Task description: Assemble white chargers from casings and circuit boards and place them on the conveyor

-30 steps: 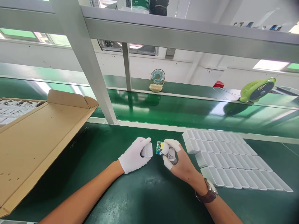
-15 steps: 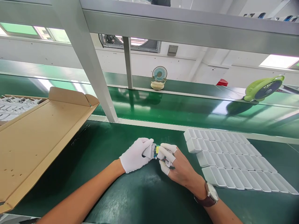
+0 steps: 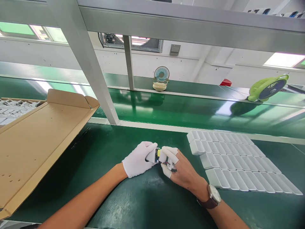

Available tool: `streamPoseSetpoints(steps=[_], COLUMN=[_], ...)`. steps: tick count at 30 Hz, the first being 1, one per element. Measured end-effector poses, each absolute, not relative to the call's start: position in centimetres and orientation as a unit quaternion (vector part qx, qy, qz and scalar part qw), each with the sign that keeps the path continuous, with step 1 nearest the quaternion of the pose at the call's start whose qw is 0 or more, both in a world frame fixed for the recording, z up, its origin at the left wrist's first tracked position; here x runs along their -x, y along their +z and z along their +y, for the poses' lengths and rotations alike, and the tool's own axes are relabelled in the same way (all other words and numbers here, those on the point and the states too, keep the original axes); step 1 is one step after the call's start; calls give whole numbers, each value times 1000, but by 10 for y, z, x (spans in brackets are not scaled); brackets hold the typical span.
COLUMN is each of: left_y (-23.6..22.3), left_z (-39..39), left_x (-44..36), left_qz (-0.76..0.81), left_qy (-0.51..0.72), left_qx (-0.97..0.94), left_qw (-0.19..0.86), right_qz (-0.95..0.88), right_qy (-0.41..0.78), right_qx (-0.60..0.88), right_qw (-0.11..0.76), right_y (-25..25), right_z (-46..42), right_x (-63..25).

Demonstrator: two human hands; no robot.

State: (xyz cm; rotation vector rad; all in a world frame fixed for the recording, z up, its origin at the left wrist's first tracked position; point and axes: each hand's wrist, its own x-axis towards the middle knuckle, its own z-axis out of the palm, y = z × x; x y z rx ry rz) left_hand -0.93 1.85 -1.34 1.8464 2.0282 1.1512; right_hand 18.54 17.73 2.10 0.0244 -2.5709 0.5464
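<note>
My left hand (image 3: 137, 159), in a white glove, grips a small white plastic housing (image 3: 152, 155) just above the dark green bench mat (image 3: 143, 197). My right hand (image 3: 179, 170), with white finger cots and a wristwatch, pinches a small green circuit board (image 3: 159, 153) whose end sits inside the housing's open mouth. Both hands meet at the middle of the mat. Most of the board is hidden by the housing and my fingers.
Rows of white housings (image 3: 235, 159) lie side by side to the right of my hands. An open cardboard box (image 3: 40, 136) fills the left side. A green conveyor belt (image 3: 190, 111) runs behind, past a metal frame post (image 3: 95, 79), with two small fans (image 3: 161, 78) beyond.
A second ago the housing and the circuit board were held apart. My right hand has moved left and the board now sits partly inside the housing.
</note>
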Motion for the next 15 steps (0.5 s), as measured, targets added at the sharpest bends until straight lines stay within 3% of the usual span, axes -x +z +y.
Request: streamPoseSetpoints(steps=[15], left_y=[-8], left_z=[19], left_x=[9], left_qz=[682], left_qy=[374], left_qx=[-622], left_qw=[86], right_qz=[-954], right_qy=[203], right_qx=[-1], right_qw=[222], right_y=[24], right_z=[175], right_x=[-185])
